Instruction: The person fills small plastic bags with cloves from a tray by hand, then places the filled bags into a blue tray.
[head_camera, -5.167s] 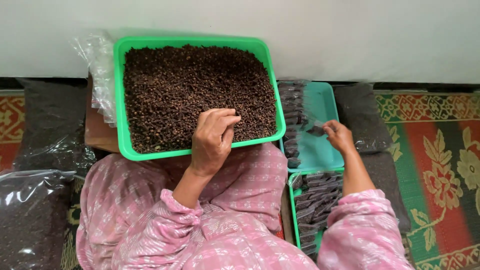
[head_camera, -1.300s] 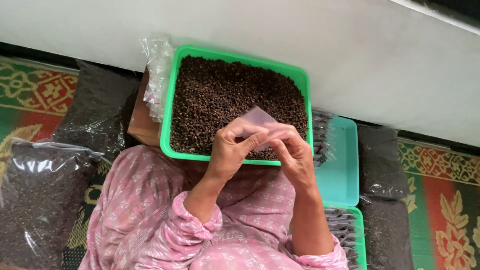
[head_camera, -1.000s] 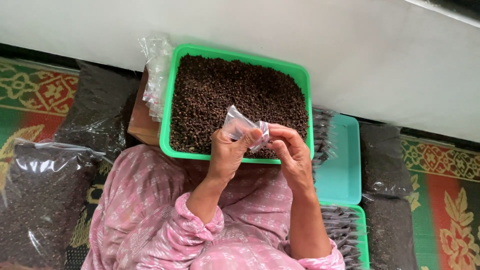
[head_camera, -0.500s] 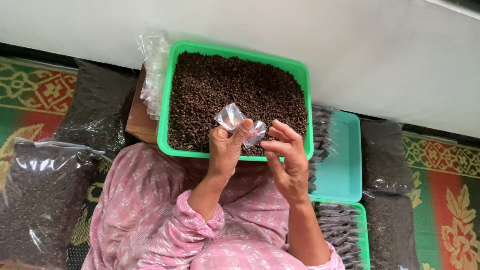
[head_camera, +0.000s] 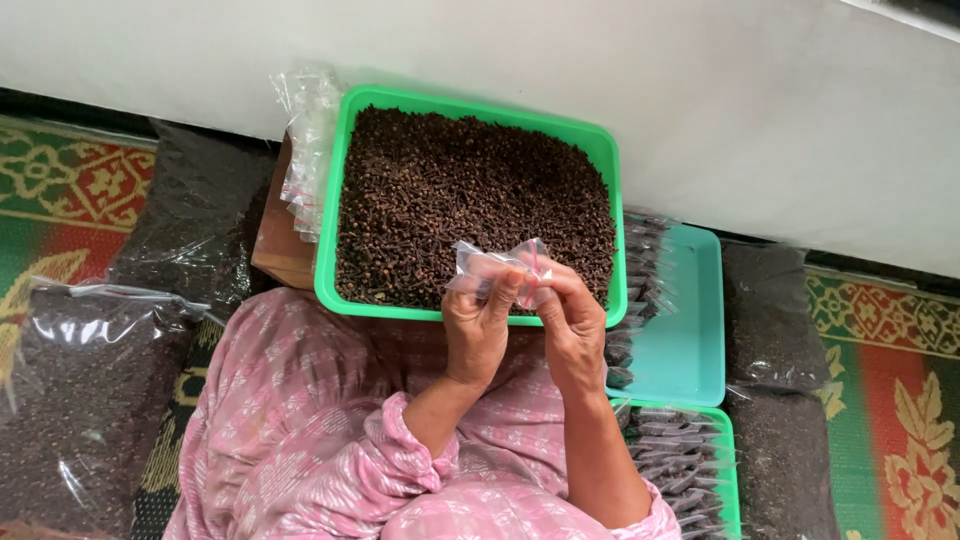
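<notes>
Two hands meeting over the near rim of the green tray (head_camera: 328, 200): left hand (head_camera: 478, 325) and right hand (head_camera: 570, 320), both pinching one small clear plastic pouch (head_camera: 497, 268). Fingertips of each closed narrow on the pouch's lower edge, left at its left part, right at its right end by a thin red strip. Pouch held up just above the near edge of the tray, crumpled, see-through, contents too small to tell.

Heaped in the green tray, to the brim: dark brown cloves (head_camera: 470, 180). Against the tray's left wall, a bundle of empty clear pouches (head_camera: 305, 150), standing on a brown cardboard box (head_camera: 272, 245) that sticks out from under the tray.

To the right of the tray, a teal tray (head_camera: 690, 340), mostly bare, with a row of filled small packets (head_camera: 640, 285) along its left side. Nearer, at the lower right, a second green tray (head_camera: 728, 470) stacked with more filled packets (head_camera: 675, 455).

Left on the floor, large clear bags of cloves (head_camera: 70, 400), dark and bulging; another such dark bag (head_camera: 765, 320) at the right beside the teal tray. Underneath, a patterned mat (head_camera: 890, 400) in red, green and yellow. Behind, a pale wall (head_camera: 700, 90). Pink patterned sleeves (head_camera: 330, 470) and lap below the hands.
</notes>
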